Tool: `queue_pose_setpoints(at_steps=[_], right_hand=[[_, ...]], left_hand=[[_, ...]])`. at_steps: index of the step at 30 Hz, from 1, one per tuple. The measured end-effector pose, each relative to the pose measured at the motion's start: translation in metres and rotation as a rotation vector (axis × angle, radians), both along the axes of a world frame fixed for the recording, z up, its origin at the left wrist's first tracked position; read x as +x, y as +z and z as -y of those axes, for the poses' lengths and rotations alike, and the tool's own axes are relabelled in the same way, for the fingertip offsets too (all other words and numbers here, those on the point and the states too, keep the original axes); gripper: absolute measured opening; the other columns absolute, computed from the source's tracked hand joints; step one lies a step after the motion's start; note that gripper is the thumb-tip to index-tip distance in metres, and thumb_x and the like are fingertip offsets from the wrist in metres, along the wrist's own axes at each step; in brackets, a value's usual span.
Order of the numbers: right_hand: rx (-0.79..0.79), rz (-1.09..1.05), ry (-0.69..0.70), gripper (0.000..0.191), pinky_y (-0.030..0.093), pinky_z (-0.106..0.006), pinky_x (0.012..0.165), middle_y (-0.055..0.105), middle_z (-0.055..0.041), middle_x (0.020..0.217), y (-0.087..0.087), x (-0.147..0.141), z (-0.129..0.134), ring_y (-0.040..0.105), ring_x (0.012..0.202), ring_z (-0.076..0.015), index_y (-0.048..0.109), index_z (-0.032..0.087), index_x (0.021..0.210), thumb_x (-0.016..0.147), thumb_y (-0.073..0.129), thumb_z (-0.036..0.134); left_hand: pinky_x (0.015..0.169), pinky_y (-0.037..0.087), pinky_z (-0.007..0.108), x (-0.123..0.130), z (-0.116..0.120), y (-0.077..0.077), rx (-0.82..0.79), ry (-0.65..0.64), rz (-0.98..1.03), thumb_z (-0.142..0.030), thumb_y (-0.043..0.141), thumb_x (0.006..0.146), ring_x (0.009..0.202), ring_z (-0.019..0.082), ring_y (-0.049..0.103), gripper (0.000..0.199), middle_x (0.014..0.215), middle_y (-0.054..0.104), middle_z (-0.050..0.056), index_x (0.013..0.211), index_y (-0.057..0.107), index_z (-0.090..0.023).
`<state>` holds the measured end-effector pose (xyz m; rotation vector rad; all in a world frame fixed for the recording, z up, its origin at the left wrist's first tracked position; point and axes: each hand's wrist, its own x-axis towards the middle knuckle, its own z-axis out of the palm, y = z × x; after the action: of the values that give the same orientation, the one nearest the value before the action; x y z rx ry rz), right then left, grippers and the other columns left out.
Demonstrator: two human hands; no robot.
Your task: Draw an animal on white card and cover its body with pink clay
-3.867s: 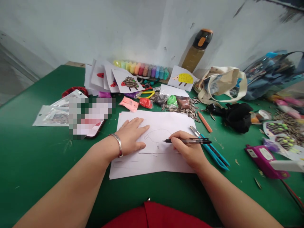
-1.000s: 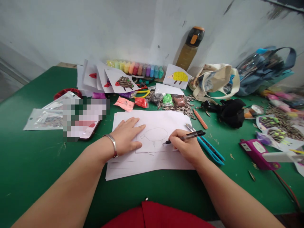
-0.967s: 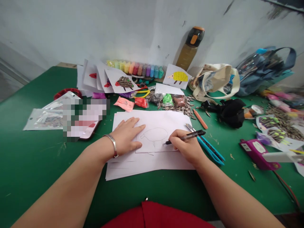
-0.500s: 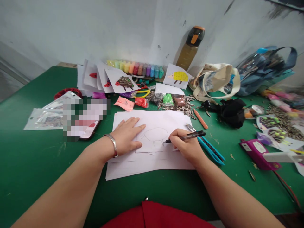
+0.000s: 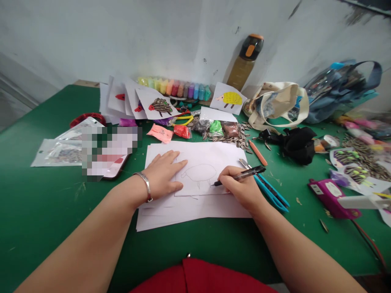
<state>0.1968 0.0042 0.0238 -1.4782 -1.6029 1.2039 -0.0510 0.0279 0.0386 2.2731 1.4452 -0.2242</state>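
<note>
One pen (image 5: 246,174), likely light and stiff and best held near its tip, is pinched in the right hand (image 5: 240,189) over the right side of the paper (image 5: 200,173), maybe touching it, while the left hand (image 5: 163,174) lies spread flat on the paper's left.

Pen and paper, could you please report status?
Left hand spread on paper. Right hand gripping pen, tip by sketched leg. Blue tool beside right hand.
</note>
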Motion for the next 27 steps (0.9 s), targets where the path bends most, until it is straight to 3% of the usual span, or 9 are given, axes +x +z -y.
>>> queue_pose_setpoints(at_steps=[27], right_hand=[[-0.013, 0.016, -0.016, 0.014, 0.035, -0.021, 0.046, 0.051, 0.0049, 0.049, 0.0005, -0.0041, -0.0018, 0.047, 0.049, -0.0102, 0.059, 0.018, 0.06, 0.072, 0.052, 0.019]], left_hand=[[0.114, 0.015, 0.053, 0.0008, 0.0, -0.0006, 0.0, -0.012, -0.055, -0.042, 0.058, 0.081, 0.144, 0.034, 0.014, 0.07, 0.157, 0.019, 0.014, 0.145, 0.038, -0.022]])
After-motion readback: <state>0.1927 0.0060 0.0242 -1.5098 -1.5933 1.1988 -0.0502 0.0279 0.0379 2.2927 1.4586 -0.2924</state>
